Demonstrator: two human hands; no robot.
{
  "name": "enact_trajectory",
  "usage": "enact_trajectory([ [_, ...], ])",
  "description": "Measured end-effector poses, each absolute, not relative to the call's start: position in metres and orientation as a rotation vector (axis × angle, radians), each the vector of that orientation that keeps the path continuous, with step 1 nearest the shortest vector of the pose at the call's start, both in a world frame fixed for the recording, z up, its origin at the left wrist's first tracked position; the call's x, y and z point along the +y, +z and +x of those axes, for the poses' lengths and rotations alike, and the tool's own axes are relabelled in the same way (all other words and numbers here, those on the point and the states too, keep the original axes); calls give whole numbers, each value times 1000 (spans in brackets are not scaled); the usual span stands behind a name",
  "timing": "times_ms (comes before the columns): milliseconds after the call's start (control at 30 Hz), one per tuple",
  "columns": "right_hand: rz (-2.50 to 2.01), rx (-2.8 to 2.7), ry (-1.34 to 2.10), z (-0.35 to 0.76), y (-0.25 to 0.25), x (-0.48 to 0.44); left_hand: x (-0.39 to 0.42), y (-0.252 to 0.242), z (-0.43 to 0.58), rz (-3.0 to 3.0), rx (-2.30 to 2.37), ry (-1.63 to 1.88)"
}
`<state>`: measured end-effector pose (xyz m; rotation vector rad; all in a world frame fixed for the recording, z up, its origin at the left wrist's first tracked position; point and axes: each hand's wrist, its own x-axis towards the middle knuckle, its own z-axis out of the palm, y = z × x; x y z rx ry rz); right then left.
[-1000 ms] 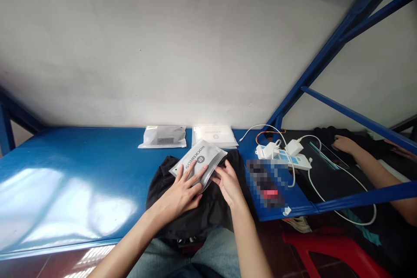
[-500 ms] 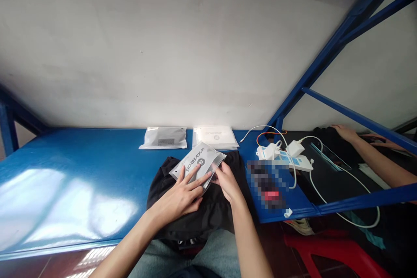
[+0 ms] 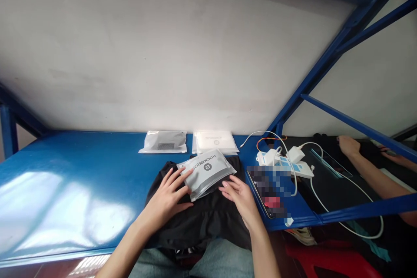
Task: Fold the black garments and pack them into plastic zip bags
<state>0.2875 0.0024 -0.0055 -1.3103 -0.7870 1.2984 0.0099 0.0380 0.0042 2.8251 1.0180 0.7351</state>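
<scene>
A grey and clear zip bag [image 3: 211, 168] printed ROCKBROS lies tilted on a bunched black cloth item [image 3: 208, 219] near the front of the blue table. My left hand [image 3: 167, 193] has its fingers spread, the tips touching the bag's left edge and the thumb over the black cloth. Close to the bag's lower right corner is my right hand [image 3: 240, 195], its fingers loosely bent and apart; whether they touch the bag I cannot tell. Further back, a grey zip bag [image 3: 165, 142] with a dark label lies left of a whitish ROCKBROS bag [image 3: 215, 142].
To the right lie a phone [image 3: 260, 191], partly blurred, and a white power strip [image 3: 304, 169] with chargers and cables. A blue metal frame [image 3: 321, 67] rises there. Beyond it, another person's arm [image 3: 371, 171] rests on a dark table. A red stool [image 3: 325, 256] stands below.
The ROCKBROS bag has shifted right and turned flatter. My left hand has slid from its middle to its left edge, and my right hand has moved right and down, loosening from its corner.
</scene>
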Motion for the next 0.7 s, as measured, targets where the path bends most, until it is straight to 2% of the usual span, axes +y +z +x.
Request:
enact_trajectory([
  [300,-1322,-945,1328,253,-7,-1,30,2,14,2830,873,990],
  [500,-1412,-1087,930,236,-14,19,29,0,14,2796,902,1029],
  [633,-1432,-1261,862,249,-9,10,28,-1,14,2756,989,1031],
  [700,-1484,-1350,670,258,-6,3,28,0,13,2734,1006,1027],
])
